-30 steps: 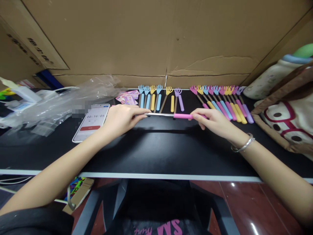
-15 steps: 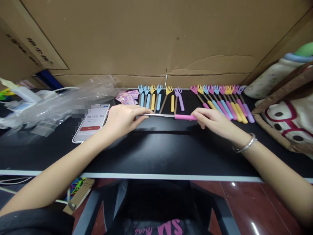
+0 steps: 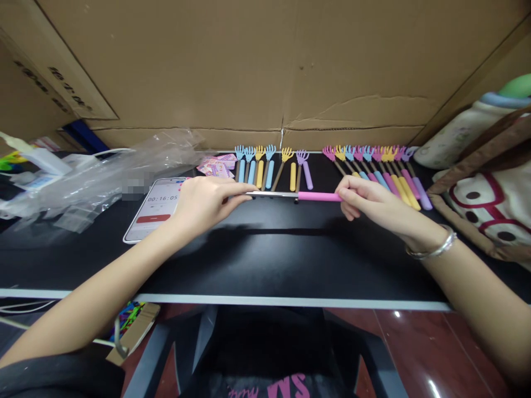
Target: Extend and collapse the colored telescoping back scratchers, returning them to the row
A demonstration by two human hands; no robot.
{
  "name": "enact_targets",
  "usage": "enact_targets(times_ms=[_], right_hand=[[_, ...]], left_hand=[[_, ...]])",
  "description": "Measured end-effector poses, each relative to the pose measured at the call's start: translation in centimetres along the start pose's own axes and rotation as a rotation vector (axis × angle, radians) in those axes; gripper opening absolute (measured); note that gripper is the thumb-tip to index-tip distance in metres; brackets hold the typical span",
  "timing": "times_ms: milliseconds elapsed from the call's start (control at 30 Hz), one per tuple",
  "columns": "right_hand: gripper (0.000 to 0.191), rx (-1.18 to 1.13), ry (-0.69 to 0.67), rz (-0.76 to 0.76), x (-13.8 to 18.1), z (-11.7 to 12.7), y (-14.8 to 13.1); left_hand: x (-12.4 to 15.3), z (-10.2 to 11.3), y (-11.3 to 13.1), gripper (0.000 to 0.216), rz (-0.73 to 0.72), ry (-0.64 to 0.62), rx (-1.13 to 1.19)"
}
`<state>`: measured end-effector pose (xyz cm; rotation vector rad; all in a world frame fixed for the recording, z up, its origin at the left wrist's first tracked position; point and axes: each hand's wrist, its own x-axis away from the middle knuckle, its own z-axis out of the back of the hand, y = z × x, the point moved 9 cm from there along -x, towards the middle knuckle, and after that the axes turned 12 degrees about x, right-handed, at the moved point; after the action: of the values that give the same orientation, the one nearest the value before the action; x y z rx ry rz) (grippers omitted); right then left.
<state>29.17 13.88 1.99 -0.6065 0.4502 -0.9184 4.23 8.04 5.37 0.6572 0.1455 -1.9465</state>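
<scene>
My left hand (image 3: 207, 200) pinches one end of a thin metal rod (image 3: 274, 194) above the black desk. At the rod's other end is a pink handle (image 3: 318, 196), its far end gripped by the fingers of my right hand (image 3: 369, 203). Together they look like a back scratcher held level; any claw end is hidden by my left hand. Behind the rod lie several back scratchers (image 3: 286, 155) with claw heads and loose coloured sleeves (image 3: 292, 177) beside them. Farther right, a row of scratchers (image 3: 388, 178) has coloured handles on the rods.
A phone (image 3: 154, 213) showing a timer lies by my left wrist. Clear plastic bags (image 3: 112, 177) and pink printed cards (image 3: 218, 166) are at the left back. A bag (image 3: 489, 204) and a bottle (image 3: 452, 132) stand right. Cardboard (image 3: 249, 66) walls the back.
My right hand and the pink handle have shifted slightly right. My left hand stays nearly in place, still on the rod.
</scene>
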Motion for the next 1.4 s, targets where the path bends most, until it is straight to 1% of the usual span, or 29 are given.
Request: enact_targets(times_ms=[100, 167, 233, 367, 467, 600, 700, 833, 967, 1033, 1133, 1267, 1400], right_hand=[[0.047, -0.001, -0.085, -0.019, 0.1, -0.9, 0.4], [0.049, 0.010, -0.096, -0.023, 0.1, -1.1, 0.4], [0.050, 0.022, -0.051, -0.014, 0.0, -0.6, 0.2], [0.047, 0.077, 0.068, -0.010, 0.1, 1.1, -0.3], [0.046, 0.085, 0.083, -0.015, 0.1, 1.9, -0.3], [0.044, 0.041, 0.077, -0.024, 0.0, 1.9, 0.2], [0.041, 0.050, 0.049, -0.014, -0.2, 1.5, 0.3], [0.038, 0.059, 0.000, 0.036, -0.2, 1.3, 0.1], [0.039, 0.098, -0.162, 0.076, 0.3, 0.4, 0.1], [0.039, 0.109, -0.213, 0.090, 0.6, 0.1, 0.1], [0.040, 0.089, -0.221, 0.098, 0.7, 0.1, -0.2], [0.041, 0.032, -0.244, 0.075, 0.8, -0.2, -0.5], [0.045, 0.008, -0.260, 0.039, 0.8, -0.5, -0.3]], left_hand=[[0.0, 0.0, 0.2, 0.027, -0.025, 0.005, 0.008], [0.0, -0.1, 0.3, 0.027, -0.042, -0.001, 0.008], [0.0, -0.2, 0.2, 0.027, -0.030, -0.016, 0.013], [-0.3, -0.5, -0.3, 0.028, 0.033, -0.073, 0.047], [-0.5, -0.6, -0.8, 0.027, 0.080, -0.092, 0.073], [-0.6, -0.8, -1.0, 0.028, 0.093, -0.114, 0.103], [-0.6, -0.8, -0.9, 0.028, 0.082, -0.108, 0.114], [-0.5, -0.4, -0.7, 0.028, 0.049, -0.050, 0.110], [-0.3, -0.1, -0.3, 0.029, 0.014, -0.007, 0.079], [-0.2, 0.0, -0.2, 0.029, 0.006, 0.001, 0.062], [-0.2, 0.4, -0.1, 0.031, -0.006, 0.030, 0.045], [-0.3, 0.7, 0.2, 0.034, -0.039, 0.048, 0.050], [-0.2, 0.9, 0.5, 0.032, -0.094, 0.099, 0.022]])
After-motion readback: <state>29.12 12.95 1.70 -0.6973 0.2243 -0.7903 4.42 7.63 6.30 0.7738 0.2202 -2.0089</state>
